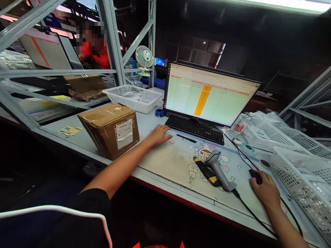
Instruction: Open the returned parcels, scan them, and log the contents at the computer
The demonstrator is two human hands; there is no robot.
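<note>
My left hand (159, 135) lies with its fingers stretched out on the desk mat, just by the left end of the black keyboard (196, 129). Under my right hand (267, 189) is a black computer mouse (255, 176), and the fingers curl over it. Between the hands, a grey barcode scanner (219, 170) rests against a yellow and black utility knife (207, 172) on the printed mat (170, 165). A black pen (186, 138) lies below the keyboard. Behind it stands a monitor (207, 93) showing a spreadsheet with an orange column.
A cardboard box (108, 134) with a label stands left of my left arm. White plastic baskets (147, 106) sit behind it, and more baskets (297, 179) line the right side. A small fan (144, 57) is near the metal frame (116, 44). Beyond it sits a person in red (104, 57).
</note>
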